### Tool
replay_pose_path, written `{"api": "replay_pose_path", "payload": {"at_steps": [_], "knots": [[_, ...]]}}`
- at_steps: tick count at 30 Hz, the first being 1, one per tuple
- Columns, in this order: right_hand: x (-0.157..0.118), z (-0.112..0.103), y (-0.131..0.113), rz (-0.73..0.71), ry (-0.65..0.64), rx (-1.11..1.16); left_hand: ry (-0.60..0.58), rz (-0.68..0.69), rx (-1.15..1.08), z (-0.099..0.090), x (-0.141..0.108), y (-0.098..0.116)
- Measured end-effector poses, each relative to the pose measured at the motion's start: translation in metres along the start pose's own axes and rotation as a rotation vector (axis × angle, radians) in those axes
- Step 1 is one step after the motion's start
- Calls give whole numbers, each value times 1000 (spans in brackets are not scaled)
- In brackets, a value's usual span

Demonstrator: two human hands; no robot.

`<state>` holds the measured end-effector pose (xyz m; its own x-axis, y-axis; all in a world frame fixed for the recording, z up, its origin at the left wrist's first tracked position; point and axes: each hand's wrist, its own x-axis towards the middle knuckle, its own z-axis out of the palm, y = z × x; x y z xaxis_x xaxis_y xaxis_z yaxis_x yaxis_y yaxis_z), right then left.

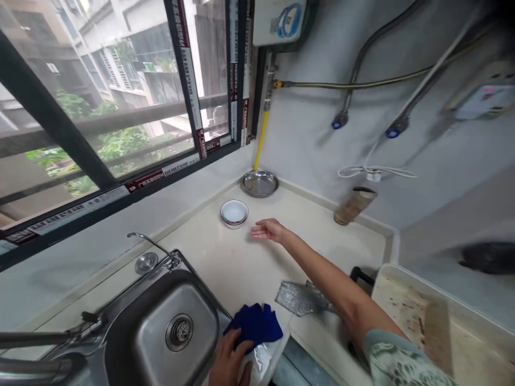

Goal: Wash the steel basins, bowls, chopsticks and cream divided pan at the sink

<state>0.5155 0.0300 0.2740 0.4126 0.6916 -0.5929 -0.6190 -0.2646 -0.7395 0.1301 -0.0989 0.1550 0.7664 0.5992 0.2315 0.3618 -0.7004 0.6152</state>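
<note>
My right hand [269,230] reaches over the counter with its fingers stretched out and nothing in them. Just beyond its fingertips, apart from them, stand stacked white bowls [234,213] with dark rims. Lower in view, my left hand [232,355] has its fingers apart at the near edge of a crumpled dark blue cloth [257,324], seemingly touching it. The cloth lies on the counter's front corner, beside the sink. A shiny steel plate [259,183] sits in the far corner behind the bowls.
The steel sink [177,316] with its small curved tap [151,236] is at left. A silvery sheet [300,297] lies under my right forearm. A brown cylinder [354,206] stands by the wall; a stained white tray [426,316] is at right. A window [120,107] borders the counter.
</note>
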Motion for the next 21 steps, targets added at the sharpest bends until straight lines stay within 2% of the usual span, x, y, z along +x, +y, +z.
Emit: {"api": "replay_pose_path", "payload": {"at_steps": [2,4,5,7,11,14,16,18,20,21], "knots": [[-36,-14,-10,-78,13,-6,-60,125,145,11,28,4],[-77,-26,-3,-192,6,-10,-152,125,262,17,51,8],[-97,-32,8,-257,-4,-15,-208,108,294,18,61,9],[-135,-44,46,-360,-28,-41,-287,94,318,19,78,7],[-188,-75,160,-304,21,-202,-340,26,181,12,109,-14],[-211,-100,235,-254,187,-236,-261,-78,-28,5,146,-32],[-226,-112,271,-213,274,-205,-114,-142,-195,3,175,-37],[-242,-119,296,-178,297,-155,35,-250,-320,5,199,-33],[-257,-123,313,-147,306,-111,109,-201,-356,11,210,-21],[-265,-126,318,-128,315,-100,105,-141,-368,15,208,-13]]}}
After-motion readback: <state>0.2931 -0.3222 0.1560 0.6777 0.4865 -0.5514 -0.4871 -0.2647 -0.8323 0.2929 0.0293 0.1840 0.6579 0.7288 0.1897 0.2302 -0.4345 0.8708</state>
